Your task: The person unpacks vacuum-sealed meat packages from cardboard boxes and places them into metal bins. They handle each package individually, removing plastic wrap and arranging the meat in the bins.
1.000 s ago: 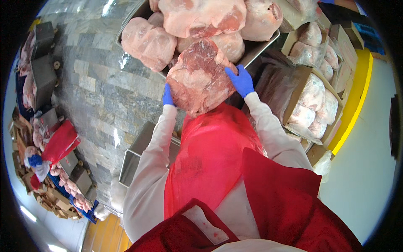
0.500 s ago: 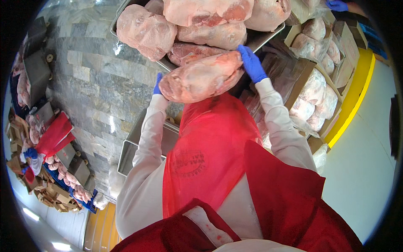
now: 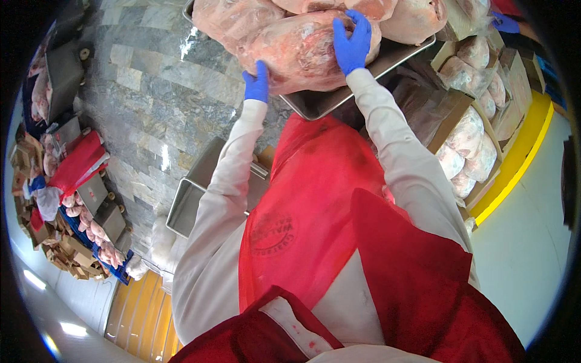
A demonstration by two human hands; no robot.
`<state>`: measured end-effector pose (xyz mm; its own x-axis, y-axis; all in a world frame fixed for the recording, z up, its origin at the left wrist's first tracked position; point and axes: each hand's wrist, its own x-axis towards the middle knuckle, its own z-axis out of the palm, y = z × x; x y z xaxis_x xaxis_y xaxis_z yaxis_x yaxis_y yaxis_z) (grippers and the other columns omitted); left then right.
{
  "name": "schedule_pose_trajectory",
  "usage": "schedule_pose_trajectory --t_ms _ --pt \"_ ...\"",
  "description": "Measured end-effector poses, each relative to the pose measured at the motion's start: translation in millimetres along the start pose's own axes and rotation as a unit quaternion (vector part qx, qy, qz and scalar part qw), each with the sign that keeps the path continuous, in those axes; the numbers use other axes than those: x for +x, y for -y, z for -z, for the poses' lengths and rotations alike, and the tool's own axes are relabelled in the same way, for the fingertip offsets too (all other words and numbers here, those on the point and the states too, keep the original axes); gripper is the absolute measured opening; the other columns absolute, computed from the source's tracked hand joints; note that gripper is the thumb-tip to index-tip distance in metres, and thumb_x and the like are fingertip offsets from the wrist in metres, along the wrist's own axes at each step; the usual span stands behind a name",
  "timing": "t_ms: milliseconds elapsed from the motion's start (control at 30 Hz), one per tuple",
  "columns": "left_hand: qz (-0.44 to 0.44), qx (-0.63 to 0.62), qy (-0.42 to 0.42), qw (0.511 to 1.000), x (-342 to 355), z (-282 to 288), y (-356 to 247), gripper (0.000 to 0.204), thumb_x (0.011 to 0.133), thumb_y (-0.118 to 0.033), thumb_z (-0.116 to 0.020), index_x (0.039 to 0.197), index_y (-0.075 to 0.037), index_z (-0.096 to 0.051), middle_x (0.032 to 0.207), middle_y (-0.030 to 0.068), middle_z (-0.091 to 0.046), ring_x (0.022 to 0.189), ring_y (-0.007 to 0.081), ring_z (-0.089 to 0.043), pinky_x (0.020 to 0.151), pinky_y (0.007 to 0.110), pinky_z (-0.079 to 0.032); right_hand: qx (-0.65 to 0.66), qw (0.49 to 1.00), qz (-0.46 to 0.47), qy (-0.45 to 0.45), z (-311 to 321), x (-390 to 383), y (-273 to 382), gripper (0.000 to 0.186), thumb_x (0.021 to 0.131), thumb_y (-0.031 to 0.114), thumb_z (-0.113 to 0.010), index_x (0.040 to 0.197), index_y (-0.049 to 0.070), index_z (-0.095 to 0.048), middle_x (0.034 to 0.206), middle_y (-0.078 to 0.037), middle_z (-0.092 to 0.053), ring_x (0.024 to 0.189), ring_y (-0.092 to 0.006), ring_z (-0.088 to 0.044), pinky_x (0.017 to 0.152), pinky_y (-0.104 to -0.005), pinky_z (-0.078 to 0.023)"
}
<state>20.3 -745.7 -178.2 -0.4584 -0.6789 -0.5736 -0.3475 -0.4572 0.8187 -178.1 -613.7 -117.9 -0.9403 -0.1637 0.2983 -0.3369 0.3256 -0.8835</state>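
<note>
A large pink cut of meat in clear wrap lies at the near edge of a steel tray, against several other wrapped cuts piled behind it. My left hand, in a blue glove, presses on its lower left side. My right hand, also in a blue glove, lies flat on its top right. Both arms wear white sleeves, and a red apron hangs below them.
Cardboard boxes packed with wrapped meat stand at the right, beside a yellow floor stripe. An empty steel tray sits lower left of me. Another person's blue-gloved hand shows at top right. Far left, another worker in red stands among boxes and trays.
I have lifted the meat cut from in front of my chest up onto the tray's near edge. Both hands went up and away from me with it.
</note>
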Motion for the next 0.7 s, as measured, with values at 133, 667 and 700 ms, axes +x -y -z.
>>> schedule_pose_trajectory --t_ms 133,667,700 --pt "-0.14 0.022 0.037 0.989 2 -3 20 0.067 0.081 -0.028 -0.068 0.129 0.004 -0.033 0.122 0.0186 -0.049 0.11 0.0252 -0.048 0.094 0.035 -0.039 -0.091 0.987 0.066 0.118 35 -44 -35 0.063 0.073 0.03 -0.072 0.122 0.003 -0.043 0.13 -0.021 -0.041 0.119 -0.0374 -0.039 0.101 -0.0433 -0.031" --pt "-0.125 0.41 0.105 0.897 -14 11 55 0.098 0.08 -0.046 -0.062 0.14 0.005 -0.004 0.136 0.034 -0.028 0.124 0.0427 -0.036 0.101 0.04 -0.034 -0.169 0.966 0.04 0.192 77 -36 -43 0.084 0.072 0.046 -0.07 0.131 -0.002 -0.034 0.133 -0.026 -0.038 0.124 -0.0388 -0.036 0.104 -0.0435 -0.029" --pt "-0.18 0.475 0.058 0.859 -20 7 44 0.1 0.079 -0.045 -0.064 0.141 0.004 -0.001 0.136 0.0332 -0.029 0.125 0.0421 -0.036 0.101 0.04 -0.034 -0.195 0.962 0.033 0.189 83 -40 -39 0.087 0.071 0.047 -0.071 0.132 -0.002 -0.033 0.133 -0.026 -0.038 0.124 -0.039 -0.036 0.104 -0.044 -0.029"
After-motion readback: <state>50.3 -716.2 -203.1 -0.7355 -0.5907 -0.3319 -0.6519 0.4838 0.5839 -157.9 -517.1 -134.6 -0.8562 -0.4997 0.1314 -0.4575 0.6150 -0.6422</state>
